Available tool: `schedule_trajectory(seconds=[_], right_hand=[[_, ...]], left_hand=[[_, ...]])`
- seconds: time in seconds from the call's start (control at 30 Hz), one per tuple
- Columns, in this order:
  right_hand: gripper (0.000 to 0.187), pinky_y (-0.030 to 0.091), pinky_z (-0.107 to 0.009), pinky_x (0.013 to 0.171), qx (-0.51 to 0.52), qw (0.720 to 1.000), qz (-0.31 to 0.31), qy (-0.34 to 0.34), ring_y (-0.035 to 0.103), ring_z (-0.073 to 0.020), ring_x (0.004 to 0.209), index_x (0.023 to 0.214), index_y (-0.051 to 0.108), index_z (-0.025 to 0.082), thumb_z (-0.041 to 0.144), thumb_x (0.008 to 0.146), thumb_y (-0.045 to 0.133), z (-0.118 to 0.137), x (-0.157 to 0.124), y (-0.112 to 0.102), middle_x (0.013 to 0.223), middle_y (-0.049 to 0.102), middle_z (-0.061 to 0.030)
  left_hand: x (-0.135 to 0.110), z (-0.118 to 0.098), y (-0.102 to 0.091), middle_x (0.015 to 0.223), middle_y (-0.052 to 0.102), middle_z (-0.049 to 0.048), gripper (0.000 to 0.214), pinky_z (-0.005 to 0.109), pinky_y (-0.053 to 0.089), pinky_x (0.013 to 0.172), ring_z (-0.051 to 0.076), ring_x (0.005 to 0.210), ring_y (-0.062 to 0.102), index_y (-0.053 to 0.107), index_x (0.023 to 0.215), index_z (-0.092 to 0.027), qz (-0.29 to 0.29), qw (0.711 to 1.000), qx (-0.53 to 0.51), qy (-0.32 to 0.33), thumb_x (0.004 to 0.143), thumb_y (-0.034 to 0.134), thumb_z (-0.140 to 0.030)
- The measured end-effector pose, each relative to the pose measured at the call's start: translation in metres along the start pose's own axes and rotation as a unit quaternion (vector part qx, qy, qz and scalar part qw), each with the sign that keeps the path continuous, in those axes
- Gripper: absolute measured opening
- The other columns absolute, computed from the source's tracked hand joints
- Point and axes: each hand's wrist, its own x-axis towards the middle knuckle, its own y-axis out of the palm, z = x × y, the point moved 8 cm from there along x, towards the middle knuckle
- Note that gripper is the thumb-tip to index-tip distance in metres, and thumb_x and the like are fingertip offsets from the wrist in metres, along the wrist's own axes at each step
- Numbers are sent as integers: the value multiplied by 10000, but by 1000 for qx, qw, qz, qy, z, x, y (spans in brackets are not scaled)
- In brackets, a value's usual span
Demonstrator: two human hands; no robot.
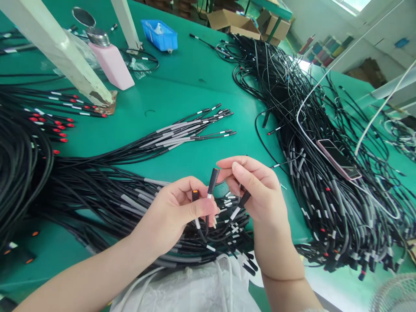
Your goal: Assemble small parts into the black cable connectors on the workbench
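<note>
Left hand (177,212) grip clamped on orange-tipped black cable plug (195,194); right hand (256,190) grip, at three o'clock, clamped on white-banded black cable (239,206).

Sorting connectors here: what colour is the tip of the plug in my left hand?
Orange, on the plug in the left hand; head view.

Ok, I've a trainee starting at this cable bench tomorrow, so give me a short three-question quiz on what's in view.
1. True or false: the pink bottle lies on its side.
2. What lies on the cable pile at right? A) phone B) scissors C) tape
3. What colour is the tip of the connector in the left hand?
Key: 1 false; 2 A; 3 orange.
</note>
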Motion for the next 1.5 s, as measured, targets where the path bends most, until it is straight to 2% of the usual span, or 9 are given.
schedule_trajectory(seconds=[0.3,0.53,0.7,0.8,0.93,1.03,1.17,1.4,1.5], right_hand=[[388,385,-271,436,-80,991,-85,-68,522,-133,589,1128,844,232,542,1002,649,13,-1,-19,968,845,-79],[331,406,-274,463,-69,989,-93,-88,537,-126,609,1163,841,251,467,1050,618,15,-1,-23,1023,848,-67],[284,399,-262,459,-105,986,-102,-81,531,-119,594,1120,847,238,443,1018,678,17,-3,-26,982,832,-68],[238,371,-250,451,-97,979,-136,-114,523,-111,589,1087,856,250,411,1019,694,21,-5,-34,934,814,-54],[174,355,-245,466,-106,941,-249,-201,529,-103,582,1005,861,238,322,1003,709,41,-14,-51,850,766,-34],[127,331,-247,453,-90,923,-307,-212,463,-85,513,960,852,241,291,959,735,56,-27,-60,810,740,-14],[70,271,-229,416,-65,959,-241,-131,423,-60,456,902,847,222,253,932,792,52,-48,-48,712,710,3],[114,368,-237,468,-117,993,-27,8,490,-89,540,1028,848,244,283,932,801,-8,-63,14,858,818,-33],[105,356,-228,447,-67,997,-30,29,502,-93,525,954,823,225,325,933,798,-24,-58,20,828,831,-40]], left_hand=[[-3,2,0,574,791,19,335,184,507,523,120,482,694,768,625,-178,35,999,-27,-30,643,1063,-335],[-2,6,4,593,779,12,269,197,515,539,119,506,685,816,655,-192,76,996,-10,-37,746,1002,-362],[-2,-2,-3,725,803,15,145,251,535,691,164,705,702,844,722,-224,33,979,194,47,846,887,-285],[-3,-10,-6,750,810,18,113,244,471,606,150,660,645,865,796,-232,-4,944,316,93,881,840,-302],[3,4,-4,611,765,-12,45,199,389,432,103,465,546,844,840,-223,51,976,212,-2,850,862,-264],[7,-2,-3,739,825,-2,116,166,500,491,91,542,624,843,814,-211,64,990,126,14,765,899,-123],[8,-13,-7,786,869,27,132,101,494,527,50,560,608,879,798,-205,39,994,80,58,748,907,-85],[3,-15,-12,739,868,11,159,109,542,578,80,615,707,891,764,-260,21,998,-1,60,678,1017,-212],[2,-13,-13,782,876,11,111,111,545,592,96,690,739,904,796,-269,18,997,23,71,740,984,-216]])
